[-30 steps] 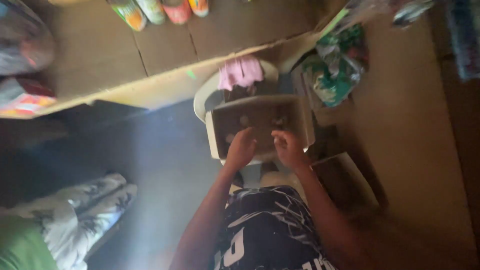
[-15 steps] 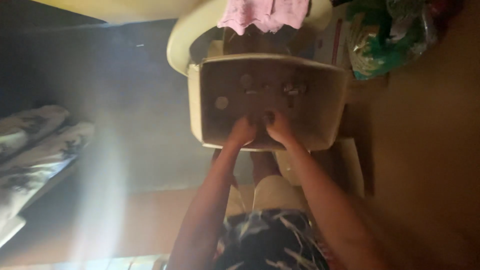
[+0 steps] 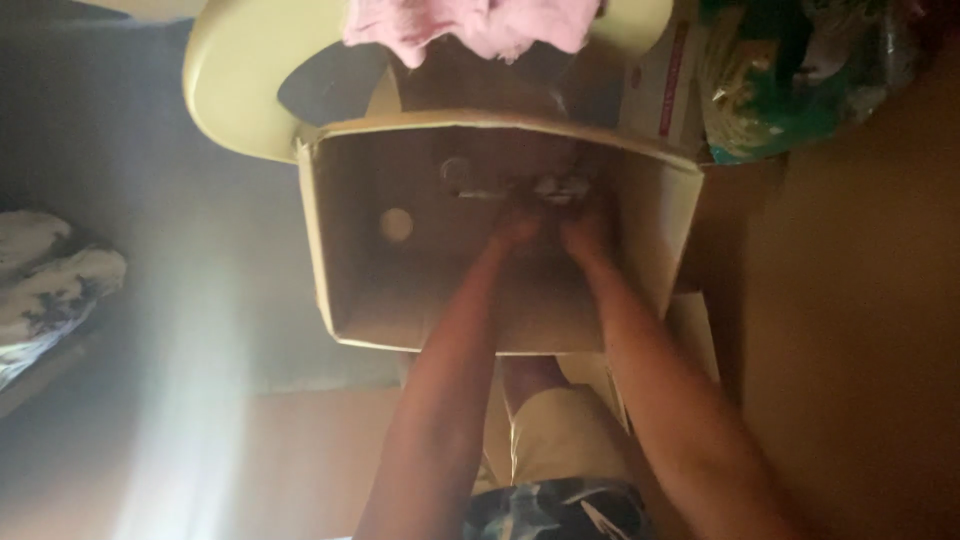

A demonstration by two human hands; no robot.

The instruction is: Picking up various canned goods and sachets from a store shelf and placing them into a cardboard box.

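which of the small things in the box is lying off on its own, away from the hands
The pale round disc on the left of the cardboard box floor; the other small pieces cluster by the left hand and right hand.

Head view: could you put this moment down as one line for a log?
left hand: inside cardboard box, at small metal parts | right hand: beside it | grip: unclear | pink cloth: on pale round rim behind

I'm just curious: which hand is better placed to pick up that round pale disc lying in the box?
Probably the left hand. Both hands work close together at the small metal bits deep in the box, but the disc lies to the left, with bare box floor between. The right hand would have to cross over.
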